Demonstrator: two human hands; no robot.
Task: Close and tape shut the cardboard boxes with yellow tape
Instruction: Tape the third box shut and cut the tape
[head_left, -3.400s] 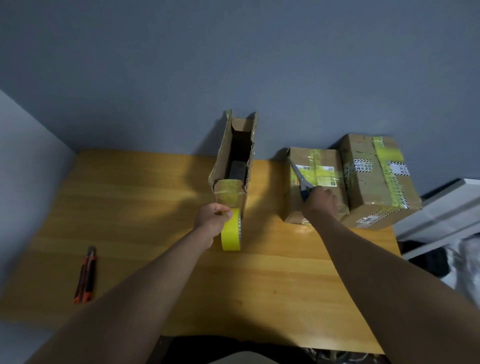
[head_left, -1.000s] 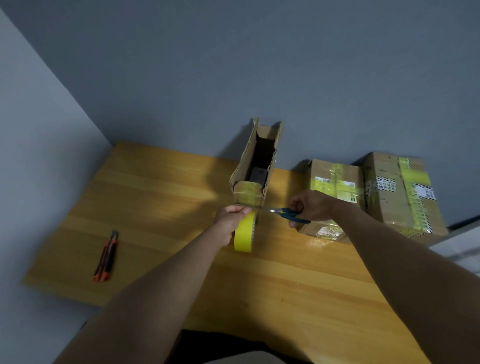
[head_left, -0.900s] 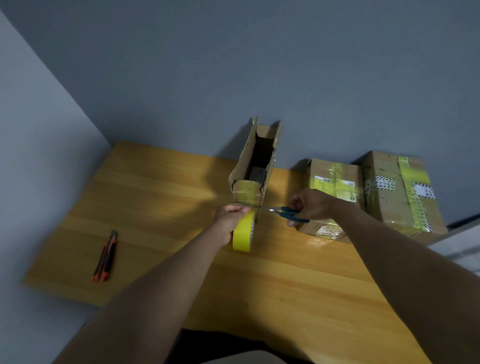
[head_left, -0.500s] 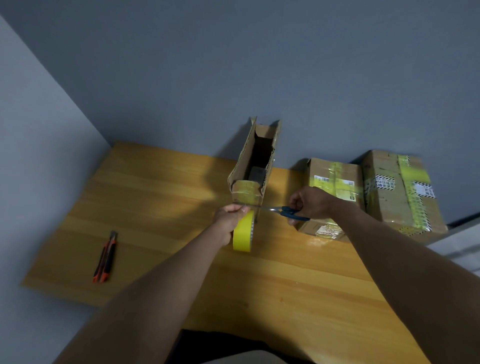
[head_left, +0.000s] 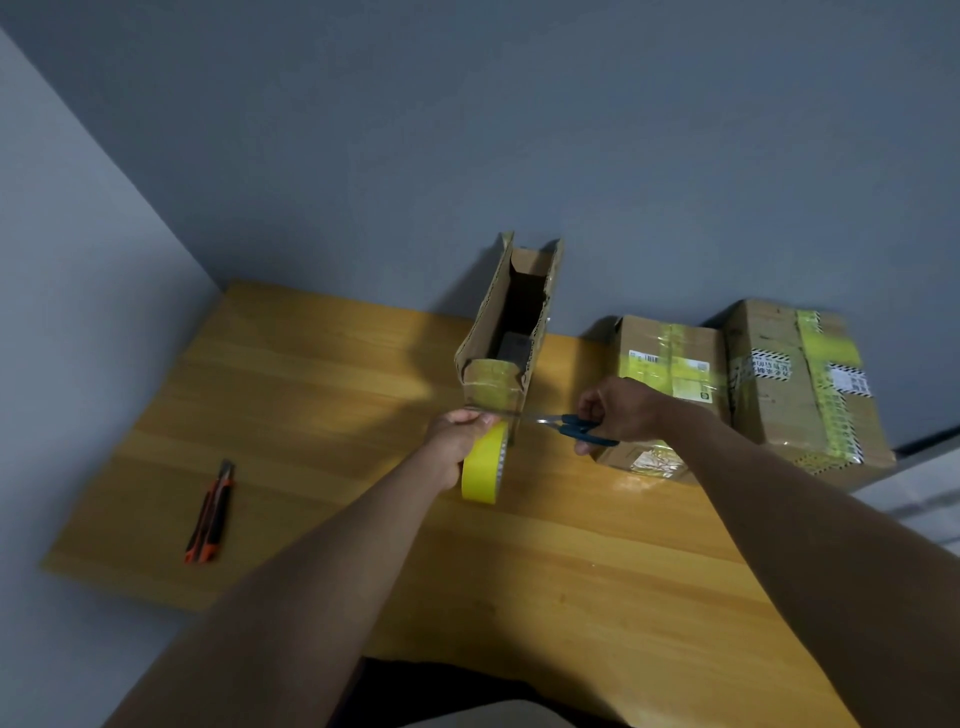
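Observation:
A long narrow cardboard box (head_left: 491, 332) stands on the wooden table (head_left: 322, 415) with its top flaps upright and a dark object inside. Yellow tape covers its near end. My left hand (head_left: 457, 439) grips the yellow tape roll (head_left: 483, 470) just below that end. My right hand (head_left: 621, 410) holds blue-handled scissors (head_left: 569, 426), whose blades point left at the tape strip between roll and box. Two closed boxes with yellow tape, a smaller (head_left: 670, 358) and a larger (head_left: 789, 384), sit to the right.
An orange and black utility knife (head_left: 210, 514) lies near the table's left edge. The grey wall runs along the table's far side and left side. A white surface (head_left: 930, 493) adjoins the table at the right.
My right hand lifted the scissors from near the smaller taped box and brought their blades to the tape at the narrow box's near end. The left hand stays on the roll.

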